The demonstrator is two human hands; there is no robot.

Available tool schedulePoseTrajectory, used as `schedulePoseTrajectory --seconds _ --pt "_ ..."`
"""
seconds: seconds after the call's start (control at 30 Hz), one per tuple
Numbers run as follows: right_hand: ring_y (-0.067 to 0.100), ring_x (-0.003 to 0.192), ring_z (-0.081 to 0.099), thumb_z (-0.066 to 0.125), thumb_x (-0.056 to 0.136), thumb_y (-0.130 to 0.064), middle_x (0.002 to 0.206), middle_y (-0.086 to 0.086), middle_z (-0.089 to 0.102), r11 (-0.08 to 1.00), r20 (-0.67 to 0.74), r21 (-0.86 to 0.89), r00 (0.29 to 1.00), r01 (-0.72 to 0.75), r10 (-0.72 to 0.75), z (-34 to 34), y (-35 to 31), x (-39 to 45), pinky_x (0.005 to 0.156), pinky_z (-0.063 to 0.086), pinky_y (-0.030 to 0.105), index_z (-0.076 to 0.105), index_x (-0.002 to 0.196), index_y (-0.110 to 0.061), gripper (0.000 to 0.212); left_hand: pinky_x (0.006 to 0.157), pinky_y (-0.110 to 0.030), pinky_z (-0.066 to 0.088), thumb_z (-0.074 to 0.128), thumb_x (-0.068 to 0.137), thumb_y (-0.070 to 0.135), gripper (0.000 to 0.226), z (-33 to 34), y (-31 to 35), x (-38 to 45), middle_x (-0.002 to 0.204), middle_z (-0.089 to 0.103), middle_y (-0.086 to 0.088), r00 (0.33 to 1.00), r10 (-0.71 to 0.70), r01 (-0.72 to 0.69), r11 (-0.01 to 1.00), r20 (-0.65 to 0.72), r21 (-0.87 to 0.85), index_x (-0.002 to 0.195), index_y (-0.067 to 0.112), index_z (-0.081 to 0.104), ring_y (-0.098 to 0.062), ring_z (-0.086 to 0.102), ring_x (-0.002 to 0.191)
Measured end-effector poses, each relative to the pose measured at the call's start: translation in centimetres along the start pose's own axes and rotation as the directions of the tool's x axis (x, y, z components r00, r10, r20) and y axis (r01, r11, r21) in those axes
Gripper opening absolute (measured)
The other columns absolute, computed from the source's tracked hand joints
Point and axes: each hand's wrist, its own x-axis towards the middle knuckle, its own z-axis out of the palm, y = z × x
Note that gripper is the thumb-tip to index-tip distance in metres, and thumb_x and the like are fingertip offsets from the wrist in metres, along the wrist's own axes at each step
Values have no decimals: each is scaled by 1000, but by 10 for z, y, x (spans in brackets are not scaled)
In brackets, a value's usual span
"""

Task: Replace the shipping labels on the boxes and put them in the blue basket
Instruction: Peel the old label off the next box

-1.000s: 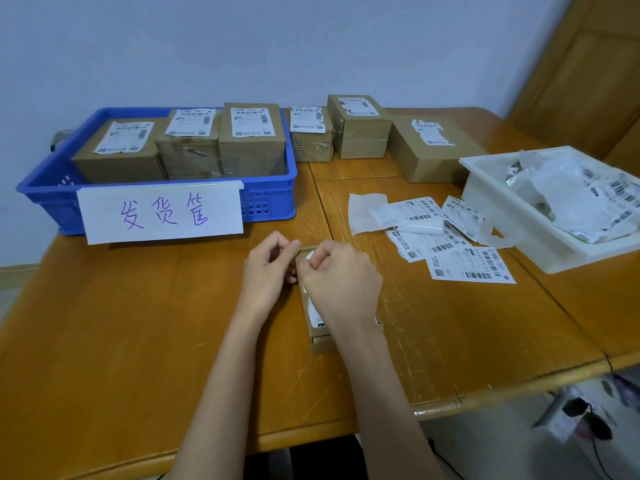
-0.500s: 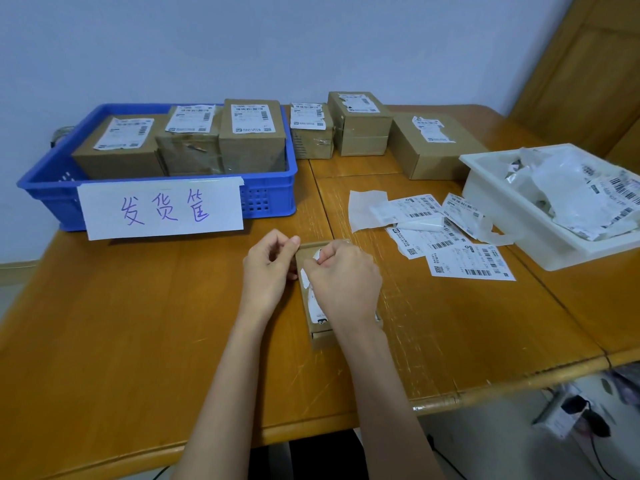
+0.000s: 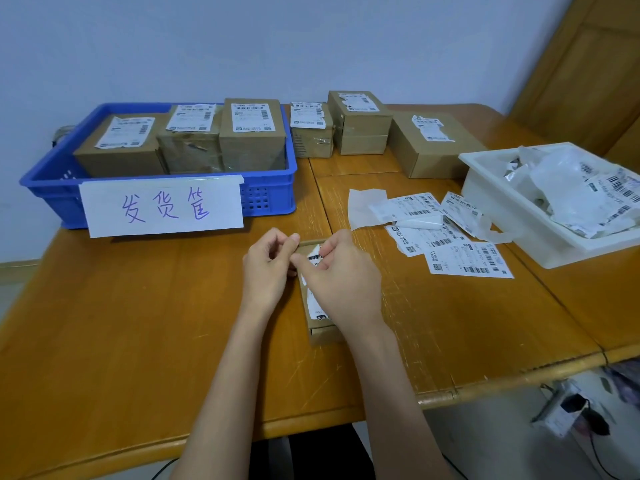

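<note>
A small flat cardboard box (image 3: 323, 332) lies on the table in front of me, mostly hidden under my hands. My right hand (image 3: 341, 282) pinches the far end of the old label (image 3: 314, 258), which is lifted and curled off the box top. My left hand (image 3: 268, 265) holds the box's far left corner with curled fingers. The blue basket (image 3: 266, 199), at the back left, holds three labelled boxes and carries a white paper sign. Fresh labels (image 3: 467, 259) lie spread on the table to the right.
Three more boxes (image 3: 360, 133) with torn labels stand in a row behind, right of the basket. A white tray (image 3: 491, 188) of peeled label scraps sits at the far right. The table's front edge runs close below my forearms.
My right hand has peeled the label's far end further up from the box, so more printed barcode shows. The left hand has stayed at the box's corner.
</note>
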Motion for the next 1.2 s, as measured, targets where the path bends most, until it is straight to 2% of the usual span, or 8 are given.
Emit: schedulePoseTrajectory --seconds 0.13,0.23,0.37,0.47,0.67,0.93,1.03,1.2 --pt "7 71 57 68 88 -41 72 -10 59 996 2 -91 1000 -12 13 1 -2 1 57 40 17 62 84 -22 20 55 -12 42 57 97 21 29 0 2 -1 66 56 -3 1000 18 -17 999 -10 42 78 -1 57 -1 52 59" --pt "11 67 62 65 89 -28 69 -5 65 998 -23 -53 999 -37 36 1 0 2 61 50 25 65 79 -20 13 54 -11 42 57 98 21 30 0 2 -1 64 56 -2 1000 12 -11 999 -8 31 78 -1 57 -1 52 57" --pt "7 64 58 67 87 -44 64 -9 60 998 -43 -29 997 -61 60 -1 -4 2 56 43 22 58 70 -25 27 55 -13 45 57 97 22 29 -1 1 -1 68 59 -8 1000 -5 5 1000 5 8 79 -1 58 -4 54 58" --pt "4 65 53 67 86 -47 64 -12 55 992 -46 -95 996 -78 74 1 -6 2 52 34 15 61 75 -27 23 54 -10 43 58 97 20 29 -1 3 -1 67 58 -6 1000 -11 11 1000 0 9 79 -3 58 -1 54 57" --pt "10 71 64 68 87 -30 71 -8 67 997 -54 24 996 -70 71 0 -3 2 68 53 28 72 86 -20 10 56 -19 49 59 97 22 29 0 0 0 67 61 -8 1000 -18 18 1000 -5 7 77 1 59 -12 58 61" --pt "10 72 66 63 89 -14 75 -1 71 992 -67 94 994 -83 90 4 6 4 64 48 21 69 96 -16 9 55 -17 49 58 97 24 29 1 1 -2 71 65 -8 1000 -18 18 999 -20 26 79 1 59 -12 61 64" --pt "9 69 65 63 92 -21 72 -2 68 994 -38 104 999 -28 32 1 7 3 62 46 22 65 92 -18 4 54 -17 49 58 97 24 29 1 2 -2 71 64 -8 1000 -13 14 999 -27 29 78 2 59 -11 60 63" --pt "7 70 60 72 82 -49 75 -6 63 989 -9 145 1000 -9 11 -4 6 -3 62 48 20 56 87 -21 32 57 -22 46 58 97 25 30 1 2 -2 68 60 -5 1000 4 -3 999 -26 47 77 3 60 -10 56 62"
